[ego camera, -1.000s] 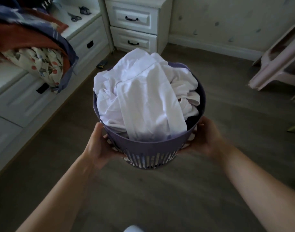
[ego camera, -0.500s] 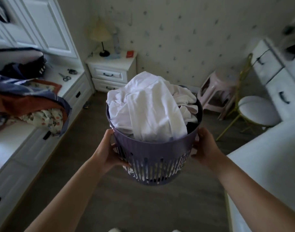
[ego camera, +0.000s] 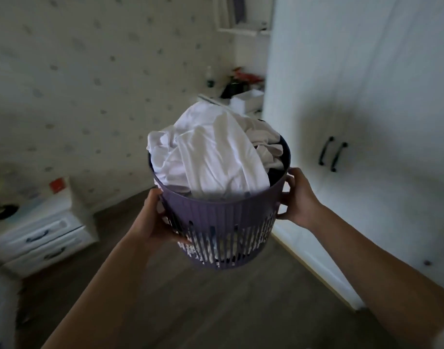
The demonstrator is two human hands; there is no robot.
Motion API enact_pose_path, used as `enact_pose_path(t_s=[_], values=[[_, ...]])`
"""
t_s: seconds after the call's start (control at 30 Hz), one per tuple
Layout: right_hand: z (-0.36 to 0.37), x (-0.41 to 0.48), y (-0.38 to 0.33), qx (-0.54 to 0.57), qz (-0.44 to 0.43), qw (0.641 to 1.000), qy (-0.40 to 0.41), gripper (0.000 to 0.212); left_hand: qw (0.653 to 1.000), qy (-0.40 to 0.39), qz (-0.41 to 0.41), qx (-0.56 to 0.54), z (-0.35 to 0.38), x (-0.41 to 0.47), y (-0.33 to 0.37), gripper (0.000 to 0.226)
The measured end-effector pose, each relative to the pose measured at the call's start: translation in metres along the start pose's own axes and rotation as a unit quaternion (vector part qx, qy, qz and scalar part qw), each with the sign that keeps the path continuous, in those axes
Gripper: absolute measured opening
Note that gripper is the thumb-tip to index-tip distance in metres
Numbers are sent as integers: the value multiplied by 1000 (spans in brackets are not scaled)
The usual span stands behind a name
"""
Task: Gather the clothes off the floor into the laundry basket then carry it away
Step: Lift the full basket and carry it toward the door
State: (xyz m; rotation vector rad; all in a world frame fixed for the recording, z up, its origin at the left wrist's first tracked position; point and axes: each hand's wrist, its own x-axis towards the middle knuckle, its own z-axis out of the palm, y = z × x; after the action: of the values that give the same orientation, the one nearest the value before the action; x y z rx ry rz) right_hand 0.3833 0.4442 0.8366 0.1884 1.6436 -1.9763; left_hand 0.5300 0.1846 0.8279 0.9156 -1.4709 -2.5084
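Note:
A round purple laundry basket (ego camera: 223, 215) with slotted lower walls hangs in the air in front of me, well above the wooden floor. White clothes (ego camera: 210, 157) are heaped above its rim, and something dark shows at the right inside edge. My left hand (ego camera: 154, 220) grips the basket's left wall, fingers wrapped under and around it. On the opposite side, my right hand (ego camera: 297, 197) holds the wall just below the rim. The basket tilts slightly to the left.
A tall white wardrobe (ego camera: 361, 122) with two dark handles (ego camera: 332, 153) stands close on the right. A white bedside cabinet (ego camera: 39, 235) with drawers sits at the lower left. A cluttered shelf (ego camera: 243, 94) lies behind the basket against the dotted wallpaper. Bare wooden floor (ego camera: 215, 306) stretches below.
The basket has risen from near the floor to chest height with both hands on it. My view has swung right, from the drawers and stool toward the wardrobe.

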Motion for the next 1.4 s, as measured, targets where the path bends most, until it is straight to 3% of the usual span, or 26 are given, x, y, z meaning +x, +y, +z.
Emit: enact_pose_path(t_s=[0.13, 0.33, 0.47, 0.9, 1.07, 1.27, 1.4], values=[[-57, -46, -18, -6, -41, 997, 67, 64, 995, -88, -21, 33, 56, -5, -6, 39], [-170, -129, -15, 27, -81, 978, 190, 74, 967, -231, -75, 73, 168, -16, -54, 37], [-261, -201, 2, 102, -98, 949, 281, 73, 936, -311, -86, 143, 263, -45, -109, 26], [-516, -389, 48, 219, -128, 848, 465, 71, 844, -450, -188, 224, 520, -165, -297, 31], [-587, -415, 46, 243, -135, 812, 513, 61, 817, -471, -222, 247, 613, -173, -351, 34], [-685, -400, 37, 268, -132, 774, 558, 81, 762, -524, -248, 287, 744, -151, -410, 31], [-751, -373, 19, 302, -131, 731, 598, 79, 721, -561, -261, 312, 840, -126, -447, 24]])
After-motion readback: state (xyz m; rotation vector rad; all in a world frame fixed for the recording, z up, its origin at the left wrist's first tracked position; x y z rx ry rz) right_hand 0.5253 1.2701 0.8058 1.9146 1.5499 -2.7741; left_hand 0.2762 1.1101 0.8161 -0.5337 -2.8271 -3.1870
